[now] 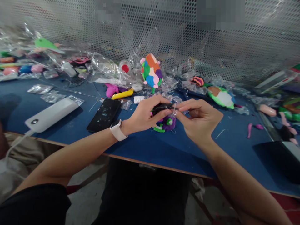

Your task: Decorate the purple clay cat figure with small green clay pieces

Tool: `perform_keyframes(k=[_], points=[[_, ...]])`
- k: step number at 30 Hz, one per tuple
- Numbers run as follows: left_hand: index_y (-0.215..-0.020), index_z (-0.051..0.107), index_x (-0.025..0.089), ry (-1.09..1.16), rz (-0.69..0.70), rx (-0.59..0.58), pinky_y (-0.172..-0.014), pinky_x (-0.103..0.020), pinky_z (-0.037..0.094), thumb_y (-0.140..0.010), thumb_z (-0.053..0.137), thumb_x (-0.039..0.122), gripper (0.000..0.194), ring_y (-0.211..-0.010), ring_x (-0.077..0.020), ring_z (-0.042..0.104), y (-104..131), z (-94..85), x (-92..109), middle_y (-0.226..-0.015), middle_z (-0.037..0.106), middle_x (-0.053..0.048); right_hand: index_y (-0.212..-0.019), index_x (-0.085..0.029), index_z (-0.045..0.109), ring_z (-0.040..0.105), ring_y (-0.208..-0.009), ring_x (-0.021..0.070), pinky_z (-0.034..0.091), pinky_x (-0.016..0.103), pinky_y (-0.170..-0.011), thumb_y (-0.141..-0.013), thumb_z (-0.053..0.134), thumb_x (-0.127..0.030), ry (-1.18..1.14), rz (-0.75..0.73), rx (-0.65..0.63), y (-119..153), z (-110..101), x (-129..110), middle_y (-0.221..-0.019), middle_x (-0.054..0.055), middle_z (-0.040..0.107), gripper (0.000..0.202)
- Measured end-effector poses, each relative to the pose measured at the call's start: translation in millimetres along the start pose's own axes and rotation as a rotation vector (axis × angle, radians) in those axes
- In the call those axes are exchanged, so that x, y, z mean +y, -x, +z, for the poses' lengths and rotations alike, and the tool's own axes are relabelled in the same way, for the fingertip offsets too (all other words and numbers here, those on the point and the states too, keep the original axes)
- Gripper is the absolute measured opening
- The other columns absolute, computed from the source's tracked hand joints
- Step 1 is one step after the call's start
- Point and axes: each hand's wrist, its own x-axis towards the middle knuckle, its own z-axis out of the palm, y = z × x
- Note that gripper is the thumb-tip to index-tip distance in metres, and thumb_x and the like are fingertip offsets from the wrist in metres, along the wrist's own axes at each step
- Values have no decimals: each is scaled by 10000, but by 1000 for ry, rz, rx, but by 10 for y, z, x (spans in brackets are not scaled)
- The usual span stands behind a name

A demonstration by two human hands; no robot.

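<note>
Black clay lump [161, 108] sat pinched in your left hand [147, 112], and your right hand's [199, 120] fingertips had its clear wrap, right above that purple clay piece [169, 123] on the blue table [140, 147].

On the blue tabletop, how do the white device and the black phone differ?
The white device is pale and narrow, while the black phone is dark and broader for its length. A cable runs from the white device's near end; none shows on the black phone. The white device has a dark oval mark, the black phone scattered pale patches. Both lie on the blue tabletop.
</note>
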Motion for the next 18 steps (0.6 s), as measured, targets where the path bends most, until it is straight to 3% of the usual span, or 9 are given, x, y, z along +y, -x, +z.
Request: perform_keyframes(k=[5, 9, 12, 16, 18], points=[[-1038, 682, 184, -72, -28, 32, -708, -271, 520, -1073, 592, 385, 223, -771, -129, 646, -35, -68, 4, -889, 712, -37, -880, -267, 716, 804, -812, 193, 676, 348, -726, -844, 857, -189, 31, -38, -2, -96, -61, -10, -876, -11, 813, 165], [-981, 644, 216, -165, -83, 207, -653, -300, 479, -1091, 521, 425, 266, -698, -137, 562, -60, -106, -97, -819, 635, -17, -931, -285, 716, 752, -673, 153, 651, 302, -621, -892, 832, -207, 74, -73, 324, -315, -237, 150, -897, 3, 773, 145], [-972, 616, 234, -166, -113, 264, -623, -299, 455, -1090, 533, 462, 270, -658, -131, 521, -70, -119, -175, -773, 591, 4, -961, -307, 767, 751, -668, 153, 662, 310, -634, -870, 860, -224, -30, -46, 383, -401, -319, 385, -850, -29, 753, 155], [-997, 610, 235, -163, -151, 278, -635, -298, 469, -1100, 519, 495, 294, -648, -123, 532, -92, -170, -250, -755, 595, 10, -987, -285, 803, 789, -781, 167, 700, 331, -725, -780, 943, -252, -170, 43, 283, -320, -272, 590, -955, -19, 808, 252], [-1002, 618, 232, -176, -163, 306, -636, -298, 468, -1101, 516, 502, 305, -651, -121, 535, -104, -204, -275, -763, 598, 7, -1013, -286, 802, 807, -849, 180, 712, 360, -789, -816, 919, -272, -179, 62, 211, -252, -219, 586, -1031, -11, 815, 230]])
